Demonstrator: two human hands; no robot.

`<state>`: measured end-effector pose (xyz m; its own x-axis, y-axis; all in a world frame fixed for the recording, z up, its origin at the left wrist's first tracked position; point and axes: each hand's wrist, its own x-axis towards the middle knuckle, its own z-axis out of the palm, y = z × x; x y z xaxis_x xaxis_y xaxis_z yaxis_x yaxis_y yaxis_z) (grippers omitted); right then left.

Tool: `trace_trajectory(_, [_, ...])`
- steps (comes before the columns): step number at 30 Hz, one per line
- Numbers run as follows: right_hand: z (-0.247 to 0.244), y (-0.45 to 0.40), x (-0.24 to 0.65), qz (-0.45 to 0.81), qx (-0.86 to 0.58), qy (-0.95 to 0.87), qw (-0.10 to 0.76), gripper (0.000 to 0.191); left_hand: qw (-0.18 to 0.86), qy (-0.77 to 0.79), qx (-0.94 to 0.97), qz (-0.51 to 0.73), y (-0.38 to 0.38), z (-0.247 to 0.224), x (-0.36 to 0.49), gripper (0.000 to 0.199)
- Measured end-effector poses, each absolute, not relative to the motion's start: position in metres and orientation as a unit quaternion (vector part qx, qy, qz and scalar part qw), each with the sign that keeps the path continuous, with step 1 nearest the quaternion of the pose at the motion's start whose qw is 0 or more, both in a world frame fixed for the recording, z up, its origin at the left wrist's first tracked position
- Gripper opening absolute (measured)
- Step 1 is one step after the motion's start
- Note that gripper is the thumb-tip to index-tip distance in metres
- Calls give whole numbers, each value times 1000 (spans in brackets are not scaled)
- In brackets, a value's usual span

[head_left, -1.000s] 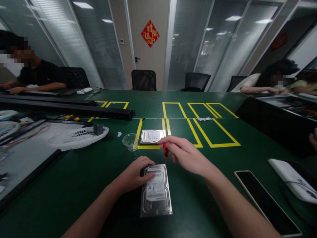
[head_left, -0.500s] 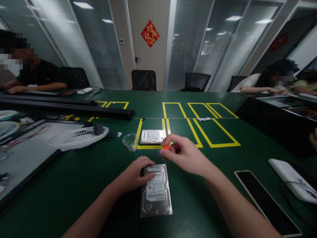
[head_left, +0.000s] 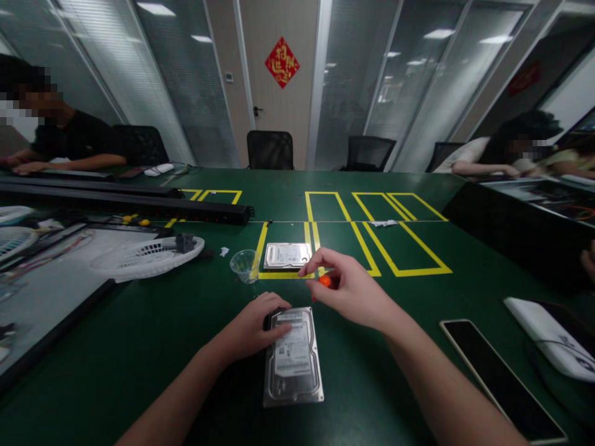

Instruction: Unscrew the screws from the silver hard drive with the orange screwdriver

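A silver hard drive point(head_left: 297, 365) with a white label lies flat on the green table. My left hand point(head_left: 261, 326) grips its upper left side, the thumb resting on the label. Above the drive's upper right corner, my right hand point(head_left: 341, 285) has its fingers curled round an orange-ended tool point(head_left: 324, 281), apparently a small screwdriver; its tip is hard to make out. Just beyond, a second hard drive point(head_left: 287, 254) rests inside a yellow tape outline. To its left stands a clear plastic cup point(head_left: 245, 266).
On the right lie a phone point(head_left: 502, 378) and a white device point(head_left: 548, 341) with a cable. Long black bars point(head_left: 199, 209), a white racket-shaped frame point(head_left: 149, 260) and a grey panel point(head_left: 60, 291) occupy the left. Other people sit at both sides.
The orange tool has tilted and shifted slightly right within my right hand, and the fingers have moved a little. My left hand and the drive under it have stayed put.
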<state>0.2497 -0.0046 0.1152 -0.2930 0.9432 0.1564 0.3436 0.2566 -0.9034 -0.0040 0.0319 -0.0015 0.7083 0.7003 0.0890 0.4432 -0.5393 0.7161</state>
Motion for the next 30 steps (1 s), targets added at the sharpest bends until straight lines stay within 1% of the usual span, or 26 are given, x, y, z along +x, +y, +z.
trace_trajectory(6, [115,-5,251,419,-443,-700,372,25,353,330,856,186,32,-1,-4,25])
trace_trajectory(13, [121,-6,249,397,-467,-710,348,14,362,336,851,177,31,2,-3,27])
trace_trajectory(16, [123,-6,247,383,-477,-713,341,15,363,340,850,174,31,1,-4,27])
trace_trajectory(21, [121,-6,247,383,-487,-706,343,23,358,333,853,182,31,-2,-5,26])
trace_trajectory(30, [115,-5,248,401,-482,-702,339,23,349,327,857,189,32,-3,-4,25])
